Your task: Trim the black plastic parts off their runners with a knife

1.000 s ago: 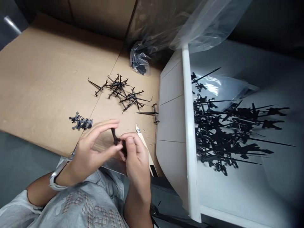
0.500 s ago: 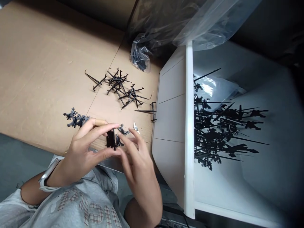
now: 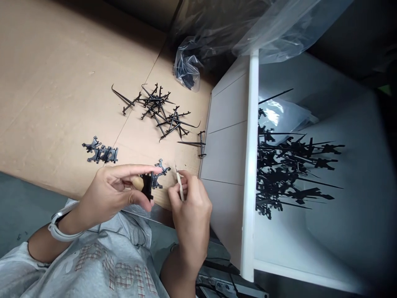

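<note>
My left hand [image 3: 120,190] pinches a small black plastic part [image 3: 147,187] between thumb and fingers, with a tan covering on one finger behind it. In my right hand [image 3: 190,203] is a craft knife [image 3: 180,184] with a pale handle, its thin blade pointing away from me. Between the hands and just beyond them, loose black brackets [image 3: 159,176] lie on the cardboard. More black brackets [image 3: 101,151] rest together beyond my left hand.
Thin black rods with crossbars [image 3: 158,105] lie heaped on the cardboard [image 3: 56,91]. A white bin [image 3: 252,165] on the right holds many black pieces [image 3: 285,165] and a clear bag. Another clear bag [image 3: 187,70] of black parts sits at the back.
My right hand has come away from the black part and moved right, taking up the craft knife from the cardboard. My left hand keeps hold of the part.
</note>
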Tool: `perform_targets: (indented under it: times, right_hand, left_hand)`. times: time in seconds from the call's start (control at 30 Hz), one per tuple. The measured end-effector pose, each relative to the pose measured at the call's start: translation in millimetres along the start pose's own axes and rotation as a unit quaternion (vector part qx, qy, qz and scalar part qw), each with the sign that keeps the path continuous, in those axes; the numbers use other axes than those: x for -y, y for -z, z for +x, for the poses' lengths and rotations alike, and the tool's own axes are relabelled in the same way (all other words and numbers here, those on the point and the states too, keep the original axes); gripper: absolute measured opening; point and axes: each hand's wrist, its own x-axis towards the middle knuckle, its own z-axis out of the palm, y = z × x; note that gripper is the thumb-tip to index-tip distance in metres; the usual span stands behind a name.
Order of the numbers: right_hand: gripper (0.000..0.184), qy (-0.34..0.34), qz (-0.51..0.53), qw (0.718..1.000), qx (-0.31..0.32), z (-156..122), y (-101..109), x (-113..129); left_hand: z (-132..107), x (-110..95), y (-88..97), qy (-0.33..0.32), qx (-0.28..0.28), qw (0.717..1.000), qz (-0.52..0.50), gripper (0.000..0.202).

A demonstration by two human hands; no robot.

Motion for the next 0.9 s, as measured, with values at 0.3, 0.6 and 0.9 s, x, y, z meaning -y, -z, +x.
perform_targets:
  times: [0.3, 0.6, 0.9]
  right_hand:
    - [0.022, 0.062, 0.208, 0.975, 0.04, -7.0, 18.1, 26.8]
    - [0.03, 0.013, 0.322, 0.946, 0.035, -20.2, 21.7, 26.2]
    - [0.051, 0.088, 0.285, 0.95, -0.096, -21.0, 11.4, 36.2]
  left_hand:
    - [-5.5, 7.7, -8.1, -0.088, -0.05, 0.991, 0.084, 0.032]
    - [-10.3, 8.8, -10.1, -0.08, -0.042, 0.991, 0.096, 0.024]
    - [-17.9, 15.0, -15.1, -0.038, -0.016, 0.998, 0.041, 0.029]
